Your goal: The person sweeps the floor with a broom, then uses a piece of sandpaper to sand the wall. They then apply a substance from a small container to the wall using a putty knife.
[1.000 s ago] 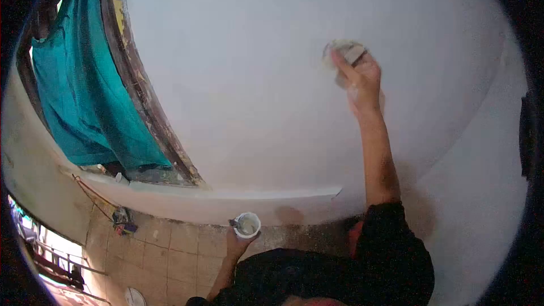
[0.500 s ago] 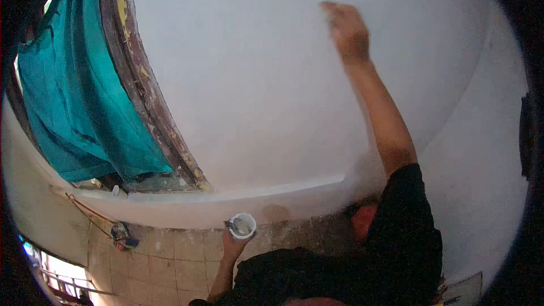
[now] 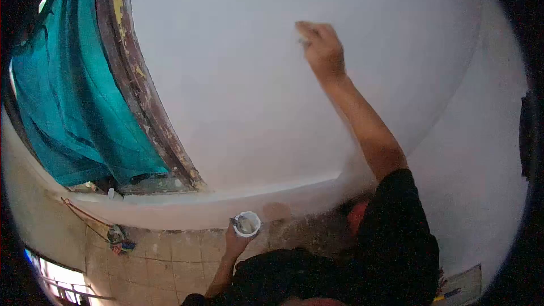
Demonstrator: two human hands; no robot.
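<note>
My right hand (image 3: 322, 50) is raised and pressed flat against the white wall (image 3: 238, 79), blurred by motion. A greyish pad lies under its fingers; only a sliver of the pad (image 3: 302, 40) shows at the fingertips. Low down near my body, my left hand (image 3: 234, 244) grips a small white cup (image 3: 247, 224) held upright. The cup holds a pale paste and a small tool that sticks out at its left rim. My black sleeve covers the right upper arm.
A teal curtain (image 3: 79, 107) hangs at the left over a worn brown wooden frame (image 3: 144, 102). A white ledge (image 3: 187, 207) runs below the wall. Beneath it lies a beige tiled floor (image 3: 170, 255) with a small heap of items (image 3: 119, 237).
My right hand swept up the wall, then moved left and slightly down to where it is now. The pad, plainly seen a second ago, is now mostly covered. The cup stays in place.
</note>
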